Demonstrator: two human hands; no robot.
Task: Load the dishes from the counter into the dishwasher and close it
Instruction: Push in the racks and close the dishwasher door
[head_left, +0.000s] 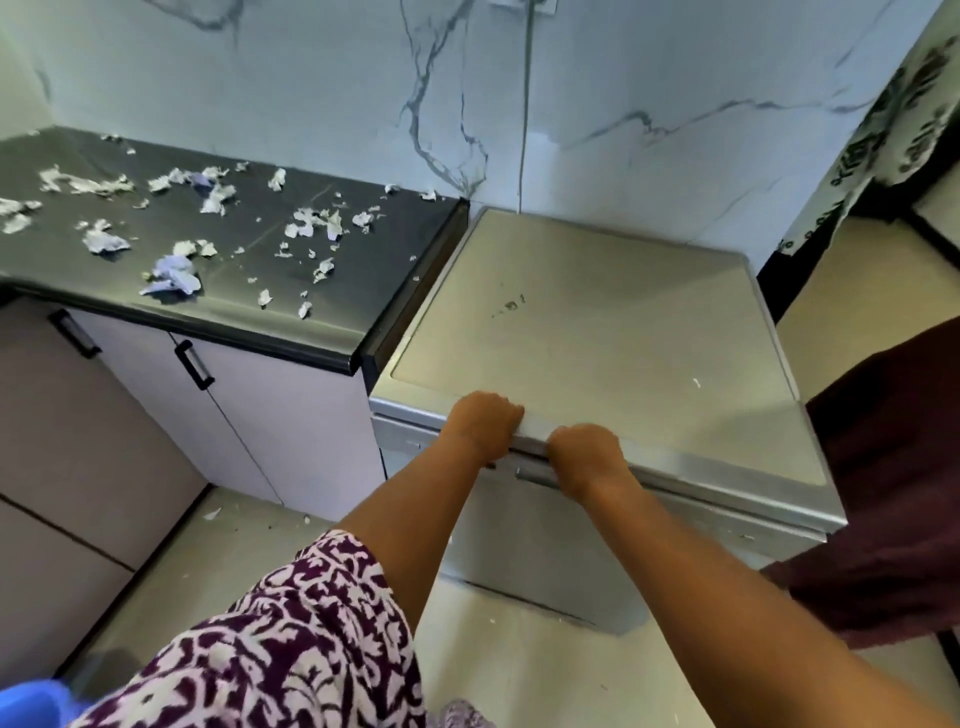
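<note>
Left hand (485, 421) and right hand (587, 453) have their fingers curled tight over the top edge of the dishwasher door (522, 527). It looks best moved evenly, both hands together (the worktop (384, 291) shows only paper scraps (171, 278)).

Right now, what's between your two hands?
Between left hand and right hand, only a bare stretch of the silver metal dishwasher's front lip, seen in head view.

No words, labels or numbers are showing clearly anywhere; a small dark smudge (511, 305) is sitting on the silver-grey metal dishwasher (597, 332), too blurred to read.
</note>
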